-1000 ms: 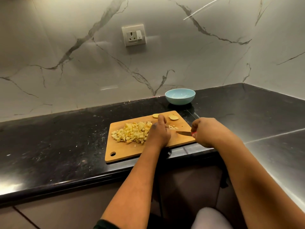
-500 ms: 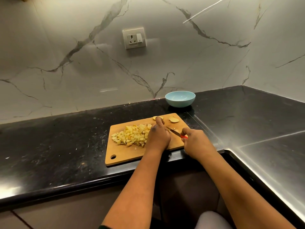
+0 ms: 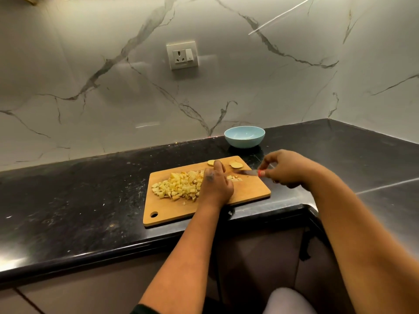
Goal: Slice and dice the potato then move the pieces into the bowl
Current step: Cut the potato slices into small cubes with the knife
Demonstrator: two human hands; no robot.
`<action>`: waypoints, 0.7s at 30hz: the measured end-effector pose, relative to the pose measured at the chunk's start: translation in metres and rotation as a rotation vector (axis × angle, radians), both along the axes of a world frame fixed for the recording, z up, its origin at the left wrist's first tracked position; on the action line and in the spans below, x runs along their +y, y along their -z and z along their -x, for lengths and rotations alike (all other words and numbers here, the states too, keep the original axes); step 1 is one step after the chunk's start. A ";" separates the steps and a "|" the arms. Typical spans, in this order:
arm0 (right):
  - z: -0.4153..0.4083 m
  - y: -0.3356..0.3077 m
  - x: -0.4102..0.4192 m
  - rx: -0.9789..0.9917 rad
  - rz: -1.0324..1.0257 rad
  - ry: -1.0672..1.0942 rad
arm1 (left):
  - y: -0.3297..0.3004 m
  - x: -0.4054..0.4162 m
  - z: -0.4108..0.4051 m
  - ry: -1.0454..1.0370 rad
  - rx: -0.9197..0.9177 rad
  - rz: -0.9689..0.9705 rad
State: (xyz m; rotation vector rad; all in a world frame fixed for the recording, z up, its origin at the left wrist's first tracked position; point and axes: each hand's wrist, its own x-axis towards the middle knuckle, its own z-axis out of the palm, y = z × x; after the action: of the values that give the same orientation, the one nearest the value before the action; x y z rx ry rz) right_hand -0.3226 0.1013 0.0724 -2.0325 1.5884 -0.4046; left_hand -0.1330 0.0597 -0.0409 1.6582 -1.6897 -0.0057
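Wooden cutting board (image 3: pixel 204 209) on the black surface (image 3: pixel 79 189) carries a heap of diced potato (image 3: pixel 179 185) at its 9 o'clock side, with the left hand (image 3: pixel 216 185) resting flat beside it, grip released. Right hand (image 3: pixel 288 168) grasps a red-handled knife (image 3: pixel 248 172) at 3 o'clock, its blade near a few loose pieces (image 3: pixel 233 177). Two potato slices (image 3: pixel 235 164) lie at 12 o'clock, the blue bowl (image 3: pixel 244 137) beyond.

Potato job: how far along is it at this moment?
Mostly diced: a pile of cubes sits on the cutting board. In hand: the right hand holds the knife beside a few small pieces by the left hand. Left: two slices at the far edge are uncut, and the bowl looks empty.
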 end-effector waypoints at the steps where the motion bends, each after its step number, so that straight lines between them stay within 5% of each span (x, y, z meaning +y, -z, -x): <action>1: 0.003 -0.002 -0.005 -0.058 0.002 0.021 | -0.003 0.000 0.001 -0.001 -0.031 0.009; 9: 0.020 0.057 -0.051 -0.252 0.212 0.145 | -0.016 -0.016 0.025 0.176 -0.280 -0.208; 21: -0.023 0.096 -0.046 -0.328 0.320 0.072 | -0.026 -0.017 -0.013 0.030 -0.482 -0.287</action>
State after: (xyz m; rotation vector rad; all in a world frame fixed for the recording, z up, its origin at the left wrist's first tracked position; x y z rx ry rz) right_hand -0.2997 0.0553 -0.0241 -2.0052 1.4661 -1.0210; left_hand -0.1195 0.0422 -0.0154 1.9571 -2.1534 0.1559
